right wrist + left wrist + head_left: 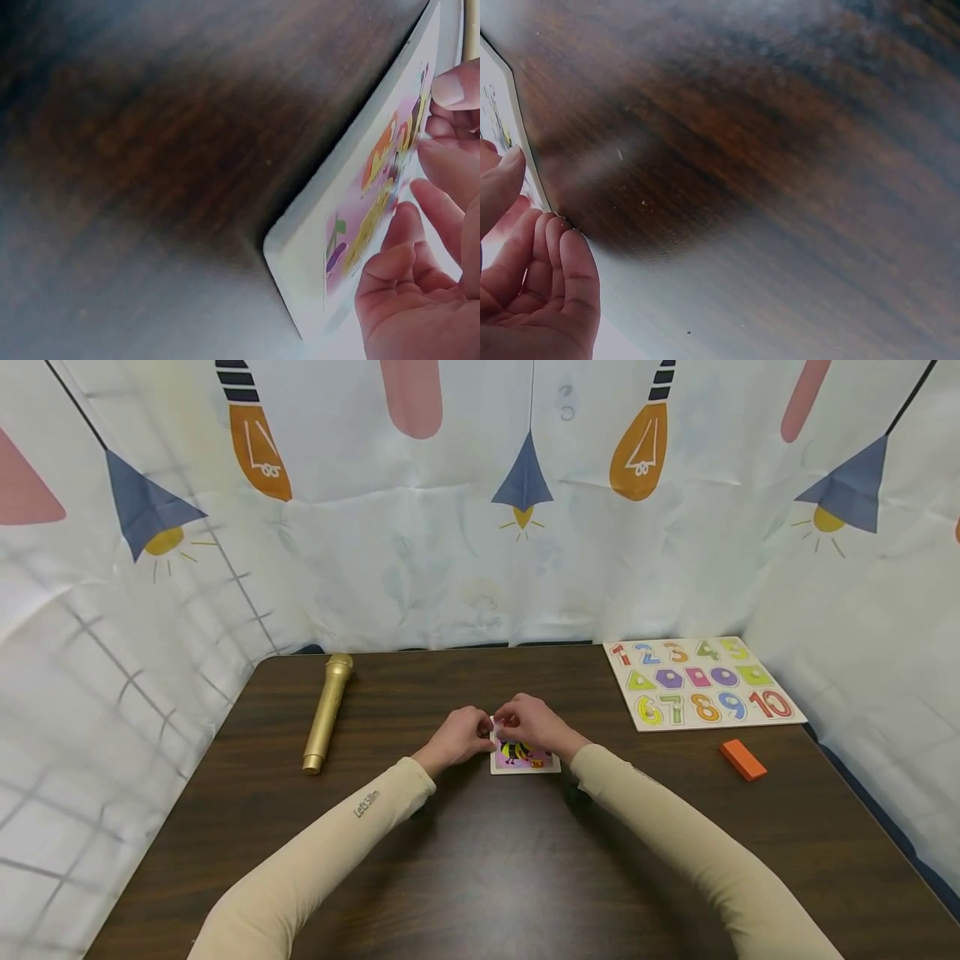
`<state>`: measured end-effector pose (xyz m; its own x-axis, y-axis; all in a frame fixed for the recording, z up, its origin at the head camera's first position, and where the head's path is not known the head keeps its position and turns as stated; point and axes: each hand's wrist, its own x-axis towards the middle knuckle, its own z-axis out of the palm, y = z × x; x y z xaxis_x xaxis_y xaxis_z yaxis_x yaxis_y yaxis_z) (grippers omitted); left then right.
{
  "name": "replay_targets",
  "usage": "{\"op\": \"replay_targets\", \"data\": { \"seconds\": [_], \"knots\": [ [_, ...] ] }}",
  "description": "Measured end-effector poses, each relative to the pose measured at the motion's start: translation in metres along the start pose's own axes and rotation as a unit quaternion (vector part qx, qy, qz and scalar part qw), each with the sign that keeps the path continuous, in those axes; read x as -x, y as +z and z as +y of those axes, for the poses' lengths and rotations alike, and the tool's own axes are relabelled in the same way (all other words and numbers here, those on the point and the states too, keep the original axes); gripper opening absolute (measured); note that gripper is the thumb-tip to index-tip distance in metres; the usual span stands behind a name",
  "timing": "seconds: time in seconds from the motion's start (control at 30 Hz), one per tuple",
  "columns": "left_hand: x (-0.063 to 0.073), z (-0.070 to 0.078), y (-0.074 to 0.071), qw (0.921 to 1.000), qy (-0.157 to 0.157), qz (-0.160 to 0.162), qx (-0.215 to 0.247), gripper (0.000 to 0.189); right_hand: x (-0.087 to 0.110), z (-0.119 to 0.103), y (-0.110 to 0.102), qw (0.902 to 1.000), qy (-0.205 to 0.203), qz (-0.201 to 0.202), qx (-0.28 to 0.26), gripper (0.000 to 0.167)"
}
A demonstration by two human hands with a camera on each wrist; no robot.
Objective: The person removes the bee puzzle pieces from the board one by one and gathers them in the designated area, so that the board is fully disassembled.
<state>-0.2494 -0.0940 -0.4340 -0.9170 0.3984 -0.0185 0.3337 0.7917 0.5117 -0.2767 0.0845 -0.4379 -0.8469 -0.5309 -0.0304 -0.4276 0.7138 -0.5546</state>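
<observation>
A small square picture board (525, 769) with a pale border lies on the table in front of me. Its pink picture shows a yellow-and-black striped bee (516, 752). At the board's left edge my left hand (459, 740) holds on, thumb over the top and curled fingertips (577, 259) right at the rim. My right hand (542, 727) reaches over the far part of the picture, covering some of it. Its bent fingers (405, 225) are close over the printed surface; whether they pinch a piece I cannot tell. Both hands nearly meet at the far left corner.
A gold microphone (327, 714) lies on the left of the dark wooden table (480, 877). At the back right is a number-and-shape puzzle board (630, 685) with colourful pieces, and an orange block (743, 760) lies in front of it. A printed curtain (450, 568) stands behind the table.
</observation>
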Motion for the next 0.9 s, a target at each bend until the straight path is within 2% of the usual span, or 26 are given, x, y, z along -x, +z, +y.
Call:
{"op": "replay_targets", "data": {
  "seconds": [0.37,0.9],
  "knots": [
    [0.0,-0.001,0.0,1.0,0.001,0.001,-0.005,0.027,-0.006,0.003,-0.008,0.9977,-0.033,-0.045,0.039,0.027],
    [-0.001,0.002,-0.001,0.9999,-0.008,-0.006,-0.009,0.027,-0.009,0.006,-0.013,0.9947,-0.036,-0.086,0.044,0.023]
  ]
}}
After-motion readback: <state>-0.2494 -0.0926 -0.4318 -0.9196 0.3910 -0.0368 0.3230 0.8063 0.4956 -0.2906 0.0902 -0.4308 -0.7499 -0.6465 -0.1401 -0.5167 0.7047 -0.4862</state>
